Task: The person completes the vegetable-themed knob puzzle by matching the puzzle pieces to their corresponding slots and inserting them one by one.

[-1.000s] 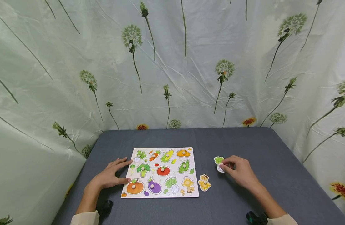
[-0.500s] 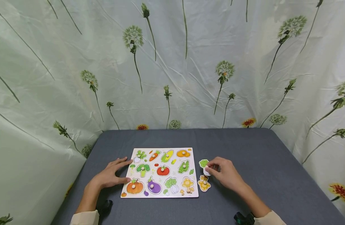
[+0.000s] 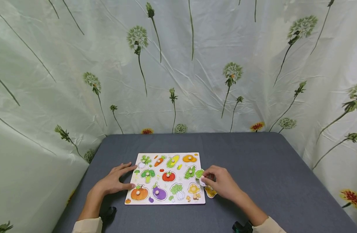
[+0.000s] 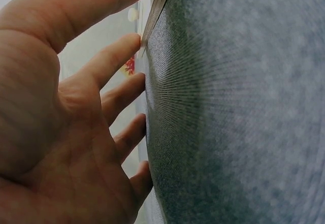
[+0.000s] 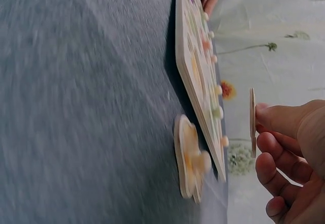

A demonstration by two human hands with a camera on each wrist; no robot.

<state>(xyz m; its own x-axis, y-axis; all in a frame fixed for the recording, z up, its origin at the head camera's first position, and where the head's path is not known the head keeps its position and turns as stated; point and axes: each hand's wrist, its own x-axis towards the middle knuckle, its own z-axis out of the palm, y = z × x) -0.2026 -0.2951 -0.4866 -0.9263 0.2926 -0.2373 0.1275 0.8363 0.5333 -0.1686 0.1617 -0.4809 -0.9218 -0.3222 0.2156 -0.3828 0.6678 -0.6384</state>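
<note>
A white wooden puzzle board (image 3: 179, 177) with vegetable pictures lies on the table. My left hand (image 3: 112, 181) rests at its left side, fingers spread and fairly straight, thumb and index fingertips right at the edge. My right hand (image 3: 222, 183) pinches a bok choy puzzle piece (image 3: 199, 173), green-topped and white-stemmed, over the board's right edge. Seen edge-on in the right wrist view, this thin piece (image 5: 252, 122) is raised off the table, its knob hidden by the fingers. A yellow mushroom puzzle piece (image 5: 188, 153) lies beside the board, partly covered by the right hand in the head view.
Several knobbed pieces, among them a tomato (image 3: 169, 177) and an eggplant (image 3: 160, 194), sit in the board. Its bok choy picture (image 3: 177, 191) and mushroom picture (image 3: 194, 190) show no knobs. Behind the grey table (image 3: 239, 145) hangs a flowered curtain (image 3: 201, 81).
My right hand has carried the bok choy piece leftward, from the table right of the board, past the mushroom piece, to over the board's right edge. The left hand has stayed put.
</note>
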